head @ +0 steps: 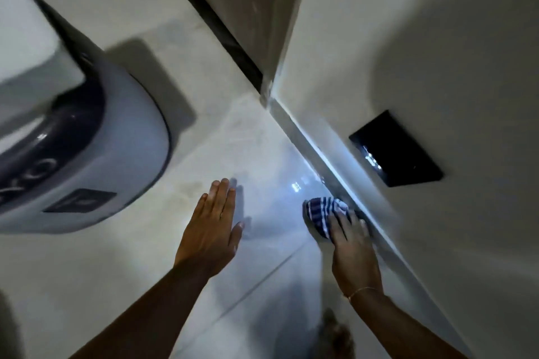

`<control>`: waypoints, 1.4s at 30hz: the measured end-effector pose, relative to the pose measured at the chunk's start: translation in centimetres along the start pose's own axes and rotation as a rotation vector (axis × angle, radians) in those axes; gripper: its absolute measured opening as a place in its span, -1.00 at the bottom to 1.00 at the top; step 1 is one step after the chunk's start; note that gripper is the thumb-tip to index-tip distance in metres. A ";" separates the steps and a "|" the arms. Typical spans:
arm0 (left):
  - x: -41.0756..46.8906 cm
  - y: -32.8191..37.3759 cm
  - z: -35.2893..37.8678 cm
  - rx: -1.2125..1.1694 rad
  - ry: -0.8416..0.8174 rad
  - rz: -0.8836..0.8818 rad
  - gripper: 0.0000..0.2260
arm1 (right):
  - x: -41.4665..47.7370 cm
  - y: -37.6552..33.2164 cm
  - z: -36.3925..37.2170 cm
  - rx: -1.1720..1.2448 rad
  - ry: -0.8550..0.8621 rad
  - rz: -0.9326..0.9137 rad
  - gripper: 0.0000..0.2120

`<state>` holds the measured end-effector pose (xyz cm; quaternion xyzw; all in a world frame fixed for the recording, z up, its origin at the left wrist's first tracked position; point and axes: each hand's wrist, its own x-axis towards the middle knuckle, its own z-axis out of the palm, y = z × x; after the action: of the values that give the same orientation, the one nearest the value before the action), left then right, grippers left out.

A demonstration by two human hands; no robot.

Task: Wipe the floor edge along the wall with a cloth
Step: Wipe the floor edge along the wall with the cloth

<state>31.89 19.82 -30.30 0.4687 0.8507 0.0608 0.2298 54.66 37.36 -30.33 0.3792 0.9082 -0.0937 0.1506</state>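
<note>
A blue-and-white striped cloth lies bunched on the glossy pale floor, pressed against the white skirting at the foot of the wall. My right hand rests on the cloth's near part with its fingers over it, right beside the skirting. My left hand is flat on the floor tile to the left of the cloth, fingers together and stretched out, holding nothing. The part of the cloth under my right hand is hidden.
A large white and dark appliance stands on the floor at the left. A black wall plate sits low on the wall above the skirting. A dark door threshold runs beyond the wall corner. A bare foot shows near the bottom.
</note>
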 end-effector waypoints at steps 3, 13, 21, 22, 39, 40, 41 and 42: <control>1.4 -0.7 3.8 0.019 -0.018 -0.016 -0.32 | -1.3 0.3 3.3 0.028 0.015 -0.009 -0.43; 4.3 -3.7 6.4 0.030 0.115 -0.046 -0.23 | 11.5 -5.3 2.9 0.154 0.098 -0.162 -0.45; 4.4 -4.4 5.8 0.033 0.109 -0.020 -0.22 | 2.3 -0.5 3.7 0.108 0.048 -0.075 -0.19; 4.6 -4.6 5.6 0.030 0.110 -0.025 -0.21 | 3.8 -0.6 3.6 0.099 0.055 -0.101 -0.21; 8.2 -6.5 5.3 0.060 0.180 -0.039 -0.15 | 19.8 -12.9 0.1 0.249 0.172 -0.130 -0.38; 8.2 -6.5 5.2 0.048 0.180 -0.043 -0.15 | 19.6 -12.8 0.3 0.242 0.172 -0.124 -0.39; 8.2 -6.4 5.0 0.036 0.181 -0.045 -0.15 | 17.9 -11.3 0.8 0.237 0.167 -0.130 -0.38; 8.3 -6.4 4.8 0.027 0.179 -0.043 -0.16 | 15.0 -9.1 1.6 0.208 0.168 -0.138 -0.37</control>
<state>25.37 22.59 -39.34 0.4461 0.8785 0.0861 0.1477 38.43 40.53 -36.46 0.3357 0.9269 -0.1653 0.0270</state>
